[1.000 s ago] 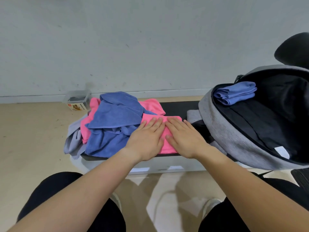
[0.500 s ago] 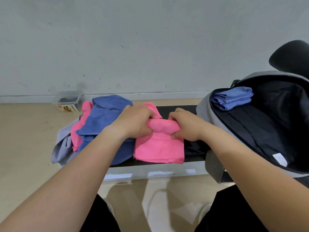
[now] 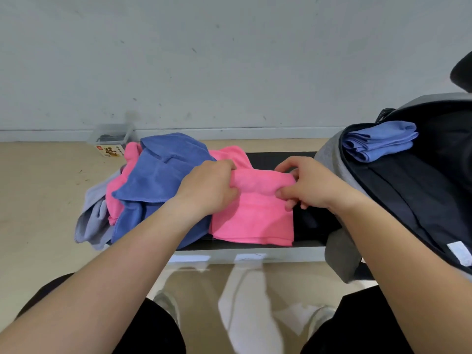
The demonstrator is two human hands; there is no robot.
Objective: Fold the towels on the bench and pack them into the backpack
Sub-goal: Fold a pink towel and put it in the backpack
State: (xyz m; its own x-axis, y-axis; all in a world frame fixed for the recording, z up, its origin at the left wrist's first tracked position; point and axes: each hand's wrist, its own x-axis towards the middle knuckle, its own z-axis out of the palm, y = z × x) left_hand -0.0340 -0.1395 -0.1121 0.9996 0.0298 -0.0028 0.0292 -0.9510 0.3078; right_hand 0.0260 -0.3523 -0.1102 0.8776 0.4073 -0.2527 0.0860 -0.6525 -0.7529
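Gripping soft pink towel, both hands.

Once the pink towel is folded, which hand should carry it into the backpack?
Right, probably. The right hand already grips the pink towel on the side nearest the open backpack, which sits to its right. The left hand would have to cross over.

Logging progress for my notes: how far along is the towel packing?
Done: one folded blue towel sits in the backpack. In hand: left hand and right hand grip the pink towel, mid-fold. Left: the towel pile on the bench.
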